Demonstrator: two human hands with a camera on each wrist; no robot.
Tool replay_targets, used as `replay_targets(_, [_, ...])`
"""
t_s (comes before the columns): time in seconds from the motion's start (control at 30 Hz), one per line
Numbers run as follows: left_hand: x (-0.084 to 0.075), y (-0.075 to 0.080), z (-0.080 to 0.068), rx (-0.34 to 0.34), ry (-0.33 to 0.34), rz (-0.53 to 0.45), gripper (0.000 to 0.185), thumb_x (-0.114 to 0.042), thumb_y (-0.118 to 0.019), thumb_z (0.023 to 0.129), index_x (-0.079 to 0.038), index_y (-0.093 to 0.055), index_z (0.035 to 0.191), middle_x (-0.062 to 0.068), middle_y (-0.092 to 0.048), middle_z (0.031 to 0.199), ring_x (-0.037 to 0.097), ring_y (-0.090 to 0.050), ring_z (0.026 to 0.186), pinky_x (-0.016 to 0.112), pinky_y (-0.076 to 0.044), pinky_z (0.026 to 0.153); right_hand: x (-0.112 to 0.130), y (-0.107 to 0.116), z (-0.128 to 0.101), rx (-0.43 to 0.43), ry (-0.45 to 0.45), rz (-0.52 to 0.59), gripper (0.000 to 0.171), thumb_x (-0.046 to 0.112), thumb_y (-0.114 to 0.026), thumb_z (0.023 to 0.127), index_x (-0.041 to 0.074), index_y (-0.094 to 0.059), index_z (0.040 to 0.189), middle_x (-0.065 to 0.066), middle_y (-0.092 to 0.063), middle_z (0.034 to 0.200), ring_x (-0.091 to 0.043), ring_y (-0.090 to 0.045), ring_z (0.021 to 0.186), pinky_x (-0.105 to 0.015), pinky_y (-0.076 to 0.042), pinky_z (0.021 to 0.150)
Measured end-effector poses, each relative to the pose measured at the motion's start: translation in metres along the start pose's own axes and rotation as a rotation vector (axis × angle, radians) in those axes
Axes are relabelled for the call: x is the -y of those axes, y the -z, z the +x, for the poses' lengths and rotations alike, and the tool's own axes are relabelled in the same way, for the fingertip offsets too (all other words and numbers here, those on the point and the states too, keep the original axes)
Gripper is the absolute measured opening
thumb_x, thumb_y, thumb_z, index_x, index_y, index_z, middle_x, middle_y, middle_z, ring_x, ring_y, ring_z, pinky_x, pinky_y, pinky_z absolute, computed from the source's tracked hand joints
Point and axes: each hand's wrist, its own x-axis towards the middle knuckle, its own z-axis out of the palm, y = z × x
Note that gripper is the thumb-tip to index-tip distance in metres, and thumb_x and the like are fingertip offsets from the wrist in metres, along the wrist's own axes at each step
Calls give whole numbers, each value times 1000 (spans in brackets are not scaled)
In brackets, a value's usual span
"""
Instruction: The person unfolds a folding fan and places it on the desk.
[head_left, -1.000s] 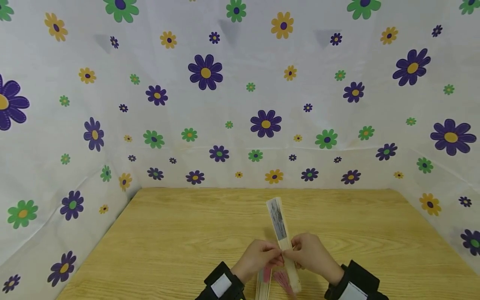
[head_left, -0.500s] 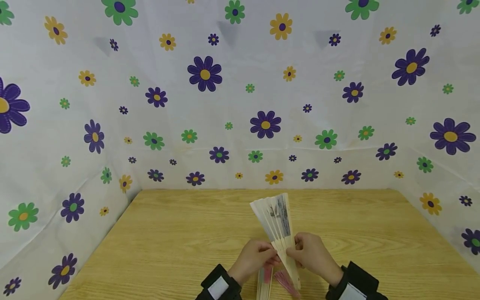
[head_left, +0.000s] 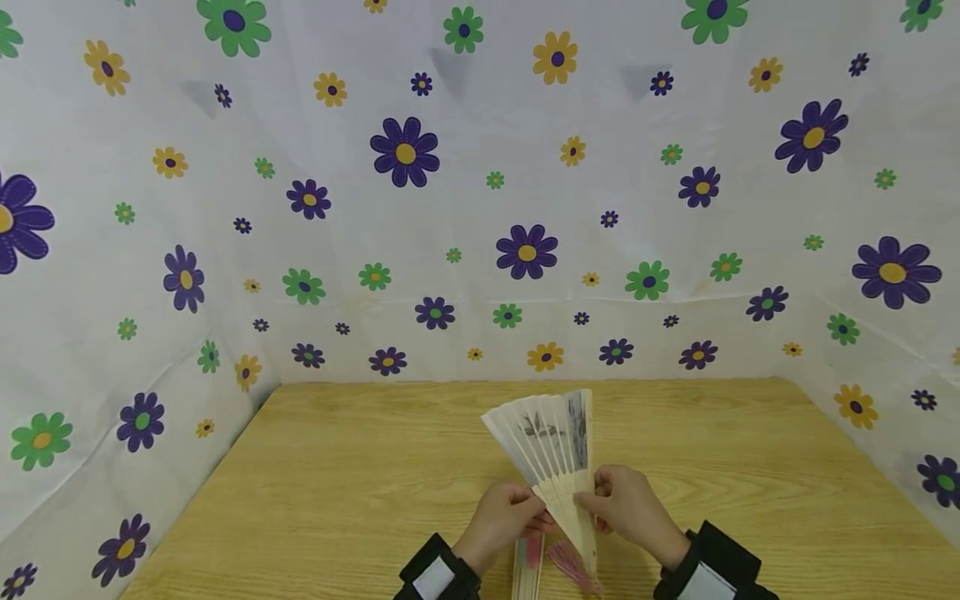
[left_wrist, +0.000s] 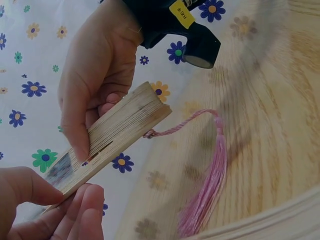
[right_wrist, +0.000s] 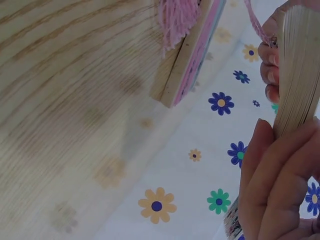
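A pale folding fan with grey printed scenery on its leaf is held up over the table, partly spread. My left hand pinches its ribs on the left side. On the right-hand guard, my right hand grips with thumb and fingers. The stacked wooden ribs show edge-on between both hands in the left wrist view. A pink tassel hangs on a twisted cord from the fan's pivot end. Below my left hand lies a second item, a narrow wooden-slatted bundle with a pink and grey edge.
The wood-grain table stretches out on both sides of the hands. Behind it and along its sides hangs a white cloth printed with purple, green and yellow flowers. Black bands with white patches circle both wrists.
The fan was folded into a narrow stick one second ago and has fanned out toward the left. My left hand moved slightly left with its ribs while my right hand held the guard, now more upright.
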Motion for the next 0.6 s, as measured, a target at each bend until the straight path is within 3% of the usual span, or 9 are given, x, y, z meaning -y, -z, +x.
replay_targets(0.27, [6,5,1,0,8,-58,27,-2,-55,99,20,-70,96,6,-75,78,1,-64,64,18,-56,61,-10,4,2,-5,-43,26,28,14,-71,97,3,-60,74,0,-62,60,-12,-59,51,-31,-54,51])
replay_targets(0.6, [8,9,4,-66,13,-152,29,-4,-54,100,21,-69,101,2,-74,77,1,-65,66,13,-54,61,-13,7,4,-87,-151,102,36,21,-68,100,0,-66,71,-3,-68,65,-10,-52,48,-24,-48,48])
